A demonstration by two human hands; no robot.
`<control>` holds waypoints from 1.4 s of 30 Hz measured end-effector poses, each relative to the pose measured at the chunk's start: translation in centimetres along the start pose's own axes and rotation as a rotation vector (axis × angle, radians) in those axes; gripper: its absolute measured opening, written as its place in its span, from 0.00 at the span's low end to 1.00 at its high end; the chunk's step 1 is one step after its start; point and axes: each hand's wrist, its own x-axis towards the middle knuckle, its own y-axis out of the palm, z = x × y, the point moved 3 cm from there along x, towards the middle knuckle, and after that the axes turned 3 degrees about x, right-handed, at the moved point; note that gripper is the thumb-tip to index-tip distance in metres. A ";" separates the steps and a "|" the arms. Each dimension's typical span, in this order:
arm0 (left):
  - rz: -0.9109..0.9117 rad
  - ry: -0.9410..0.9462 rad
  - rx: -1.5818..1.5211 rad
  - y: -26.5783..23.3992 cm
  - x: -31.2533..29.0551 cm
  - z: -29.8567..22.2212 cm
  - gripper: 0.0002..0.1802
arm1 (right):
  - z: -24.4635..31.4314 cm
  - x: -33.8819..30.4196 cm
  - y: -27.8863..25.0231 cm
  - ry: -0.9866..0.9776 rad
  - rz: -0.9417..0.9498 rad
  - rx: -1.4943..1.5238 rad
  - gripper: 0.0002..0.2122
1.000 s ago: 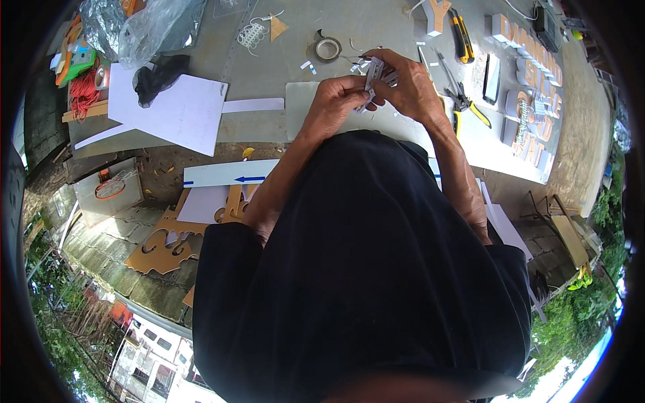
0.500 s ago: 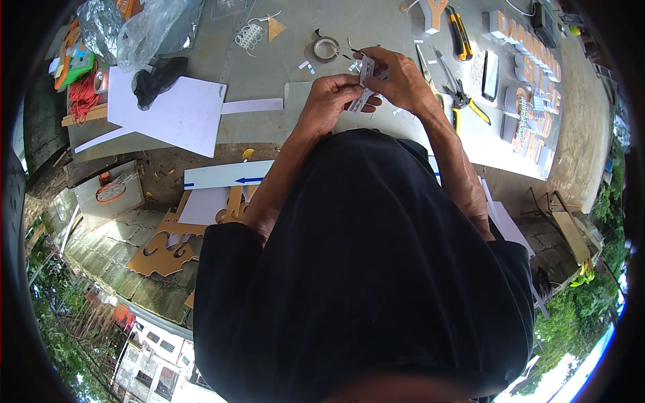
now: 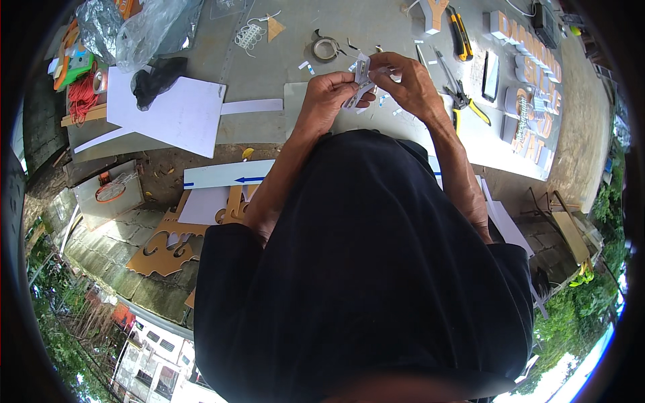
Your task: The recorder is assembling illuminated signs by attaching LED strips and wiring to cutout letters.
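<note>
A small white letter-shaped piece (image 3: 361, 75) with little strip-like parts along its inside is held above the grey table. My left hand (image 3: 326, 97) is closed round its lower left side, thumb on top. The fingers of my right hand (image 3: 408, 84) are bent together at its right edge; what lies between their tips is too small to make out. Small white and blue scraps (image 3: 383, 99) lie on the table beside the hands. Just beyond is a ring-shaped roll (image 3: 325, 49), with thin wire ends near the piece.
To the right lie wire strippers (image 3: 462, 99), a yellow utility knife (image 3: 461, 37), a phone (image 3: 491, 75) and several block letters (image 3: 517, 43). At left are a white sheet (image 3: 175, 111), black cloth (image 3: 158, 84), plastic bags (image 3: 148, 33) and red wire (image 3: 82, 101).
My right hand has slid right and slightly down from the top of the white piece, uncovering its upper end. My left hand keeps its hold, and the piece has tilted slightly.
</note>
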 end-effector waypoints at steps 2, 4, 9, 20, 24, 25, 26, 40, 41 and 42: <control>-0.004 0.027 0.069 0.1 0.0 -0.2 0.13 | 0.4 -0.2 0.2 0.047 -0.012 -0.138 0.15; -0.006 0.044 0.089 0.3 0.0 -0.3 0.13 | 0.4 -0.2 0.5 0.065 -0.018 -0.134 0.15; -0.019 0.092 0.098 0.5 -0.3 -0.6 0.13 | 0.5 0.0 0.6 0.162 0.043 -0.128 0.16; -0.006 0.105 0.200 0.2 -0.1 -0.4 0.12 | 0.5 0.0 1.0 0.237 -0.009 -0.083 0.15; 0.021 0.111 0.167 0.3 0.0 -0.4 0.13 | -0.2 0.1 1.0 0.190 -0.038 -0.098 0.14; 0.047 0.073 0.105 0.4 0.0 -0.5 0.14 | -0.3 0.1 0.9 0.153 -0.021 -0.140 0.15; 0.073 0.036 0.044 0.5 0.0 -0.5 0.15 | -0.4 0.1 0.8 0.116 -0.005 -0.183 0.15; 0.063 0.002 -0.078 -0.7 0.1 -0.9 0.19 | -2.0 -0.4 -1.2 0.229 -0.067 0.181 0.21; 0.055 0.005 -0.054 -0.8 0.1 -0.9 0.19 | -2.1 -0.4 -1.1 0.222 -0.071 0.182 0.21; 0.063 0.006 -0.062 -0.9 0.2 -0.8 0.19 | -2.2 -0.4 -0.8 0.248 -0.039 0.292 0.20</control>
